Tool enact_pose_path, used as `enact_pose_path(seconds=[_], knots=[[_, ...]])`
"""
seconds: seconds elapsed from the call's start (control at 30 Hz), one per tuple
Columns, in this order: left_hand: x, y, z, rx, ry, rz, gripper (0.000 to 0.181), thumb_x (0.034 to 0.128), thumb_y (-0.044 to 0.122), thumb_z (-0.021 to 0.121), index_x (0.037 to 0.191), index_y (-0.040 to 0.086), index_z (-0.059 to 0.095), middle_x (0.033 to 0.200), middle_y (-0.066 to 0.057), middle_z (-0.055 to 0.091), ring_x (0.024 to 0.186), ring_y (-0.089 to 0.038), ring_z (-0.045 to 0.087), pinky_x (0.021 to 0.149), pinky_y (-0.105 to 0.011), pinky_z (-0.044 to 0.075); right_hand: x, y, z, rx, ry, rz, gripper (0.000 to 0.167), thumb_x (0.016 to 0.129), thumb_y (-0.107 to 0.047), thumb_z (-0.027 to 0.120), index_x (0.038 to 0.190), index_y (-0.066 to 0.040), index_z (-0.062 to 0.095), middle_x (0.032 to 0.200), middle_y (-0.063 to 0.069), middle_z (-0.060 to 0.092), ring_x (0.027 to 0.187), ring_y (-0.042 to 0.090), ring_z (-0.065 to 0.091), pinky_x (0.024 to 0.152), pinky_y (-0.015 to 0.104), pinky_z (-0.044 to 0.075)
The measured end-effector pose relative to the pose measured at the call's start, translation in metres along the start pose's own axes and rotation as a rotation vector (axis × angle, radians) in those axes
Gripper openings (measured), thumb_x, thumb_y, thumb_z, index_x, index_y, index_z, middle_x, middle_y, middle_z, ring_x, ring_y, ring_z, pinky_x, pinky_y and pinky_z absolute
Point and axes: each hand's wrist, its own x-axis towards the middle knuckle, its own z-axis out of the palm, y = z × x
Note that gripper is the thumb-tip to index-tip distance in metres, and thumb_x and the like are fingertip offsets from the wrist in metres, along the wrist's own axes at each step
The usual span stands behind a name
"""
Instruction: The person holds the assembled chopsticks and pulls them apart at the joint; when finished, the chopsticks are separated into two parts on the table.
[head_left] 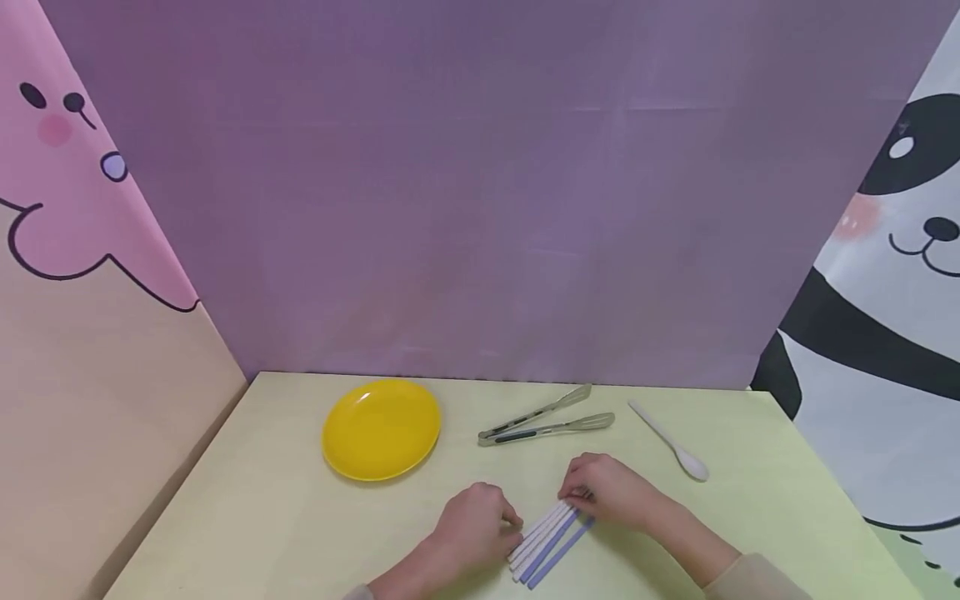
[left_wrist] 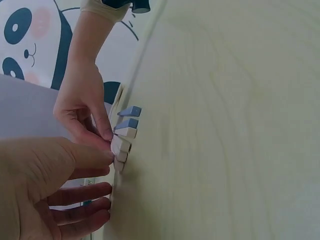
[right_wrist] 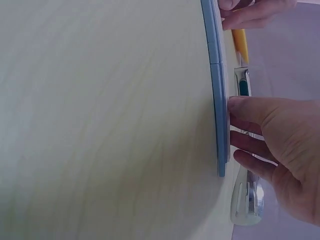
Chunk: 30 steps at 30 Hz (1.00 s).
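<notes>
Several slim sticks, apparently chopsticks, lie side by side at the near middle of the table; some are white patterned (head_left: 534,540) and others blue-purple (head_left: 558,554). Beside their near ends, my left hand (head_left: 476,525) touches the white ones with its thumb and fingertips, the other fingers (left_wrist: 82,192) extended. At the far ends, my right hand (head_left: 611,492) bends its fingers down and seems to pinch the white chopsticks. In the right wrist view, its thumb and fingers (right_wrist: 250,145) meet the far side of the row, whose blue chopstick (right_wrist: 220,120) lies nearest the camera.
A yellow plate (head_left: 381,430) lies at the back left of the table (head_left: 247,500). Spread metal tongs (head_left: 540,433) lie behind the chopsticks, and a pale spoon (head_left: 688,462) lies to the right. A purple backdrop (head_left: 480,208) rises behind the table.
</notes>
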Motion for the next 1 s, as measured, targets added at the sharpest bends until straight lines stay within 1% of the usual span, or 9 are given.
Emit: enact_pose_path(seconds=[0.07, 0.17, 0.23, 0.47, 0.57, 0.67, 0.73, 0.87, 1.0], knots=[[-0.001, -0.001, -0.002, 0.008, 0.014, 0.015, 0.010, 0.0860, 0.020, 0.085, 0.095, 0.020, 0.088, 0.088, 0.011, 0.076, 0.084, -0.002, 0.065, 0.074, -0.021, 0.056, 0.001, -0.001, 0.000, 0.008, -0.006, 0.007, 0.009, 0.089, -0.008, 0.084, 0.094, -0.015, 0.083, 0.091, -0.008, 0.074, 0.085, 0.004, 0.065, 0.076, 0.023, 0.058], [-0.001, -0.002, -0.004, 0.018, 0.039, 0.032, 0.014, 0.0870, 0.010, 0.081, 0.097, 0.017, 0.088, 0.089, 0.008, 0.079, 0.084, -0.004, 0.069, 0.074, -0.022, 0.058, 0.004, -0.001, 0.001, 0.018, -0.008, 0.007, 0.009, 0.088, -0.007, 0.085, 0.093, -0.014, 0.082, 0.090, -0.008, 0.073, 0.084, 0.003, 0.065, 0.075, 0.023, 0.057], [0.000, -0.002, -0.004, 0.021, 0.049, 0.039, 0.017, 0.0867, 0.007, 0.077, 0.097, 0.015, 0.088, 0.089, 0.007, 0.080, 0.082, -0.005, 0.069, 0.073, -0.022, 0.059, 0.006, -0.001, 0.001, 0.031, -0.013, 0.008, 0.010, 0.087, -0.005, 0.085, 0.091, -0.014, 0.082, 0.088, -0.008, 0.072, 0.082, 0.002, 0.064, 0.075, 0.023, 0.057], [0.007, -0.001, 0.000, 0.033, 0.064, 0.054, 0.008, 0.0874, 0.012, 0.081, 0.091, 0.015, 0.088, 0.082, 0.009, 0.079, 0.074, -0.001, 0.065, 0.067, -0.019, 0.055, 0.008, 0.002, 0.003, 0.085, -0.054, 0.042, 0.013, 0.087, -0.003, 0.083, 0.085, -0.015, 0.078, 0.084, -0.009, 0.068, 0.078, -0.004, 0.058, 0.072, 0.018, 0.054], [0.011, -0.001, 0.002, -0.002, 0.047, 0.026, 0.003, 0.0870, 0.011, 0.082, 0.086, 0.013, 0.085, 0.078, 0.010, 0.073, 0.071, -0.001, 0.059, 0.067, -0.019, 0.052, 0.008, 0.002, 0.002, 0.092, -0.063, 0.053, 0.013, 0.087, -0.004, 0.084, 0.085, -0.016, 0.078, 0.083, -0.010, 0.067, 0.077, -0.004, 0.057, 0.070, 0.018, 0.053], [0.012, -0.002, 0.001, -0.059, 0.030, -0.001, 0.011, 0.0864, 0.007, 0.082, 0.080, 0.013, 0.076, 0.071, 0.010, 0.059, 0.067, -0.003, 0.050, 0.064, -0.019, 0.047, 0.008, 0.000, 0.002, 0.106, -0.079, 0.062, 0.015, 0.088, -0.004, 0.083, 0.086, -0.017, 0.076, 0.083, -0.010, 0.064, 0.077, -0.005, 0.053, 0.070, 0.016, 0.051], [0.012, -0.003, 0.001, -0.097, 0.018, -0.009, 0.015, 0.0866, 0.006, 0.081, 0.079, 0.013, 0.071, 0.069, 0.010, 0.053, 0.066, -0.004, 0.047, 0.063, -0.019, 0.044, 0.008, -0.001, 0.003, 0.096, -0.087, 0.050, 0.017, 0.089, -0.004, 0.082, 0.086, -0.018, 0.072, 0.083, -0.011, 0.062, 0.078, -0.005, 0.051, 0.070, 0.017, 0.049], [0.012, -0.004, 0.001, -0.140, 0.003, 0.001, 0.012, 0.0877, 0.006, 0.081, 0.082, 0.012, 0.072, 0.067, 0.009, 0.053, 0.065, -0.003, 0.046, 0.063, -0.018, 0.043, 0.007, -0.005, 0.002, 0.065, -0.117, 0.053, 0.020, 0.092, -0.004, 0.078, 0.088, -0.019, 0.066, 0.087, -0.012, 0.059, 0.083, -0.003, 0.050, 0.075, 0.021, 0.051], [0.012, -0.005, 0.000, -0.167, 0.002, 0.011, 0.007, 0.0893, 0.006, 0.079, 0.085, 0.013, 0.078, 0.069, 0.010, 0.056, 0.066, -0.003, 0.047, 0.064, -0.018, 0.043, 0.005, -0.009, -0.002, 0.078, -0.133, 0.082, 0.018, 0.097, -0.003, 0.073, 0.094, -0.017, 0.062, 0.092, -0.012, 0.058, 0.086, -0.001, 0.050, 0.076, 0.023, 0.050]])
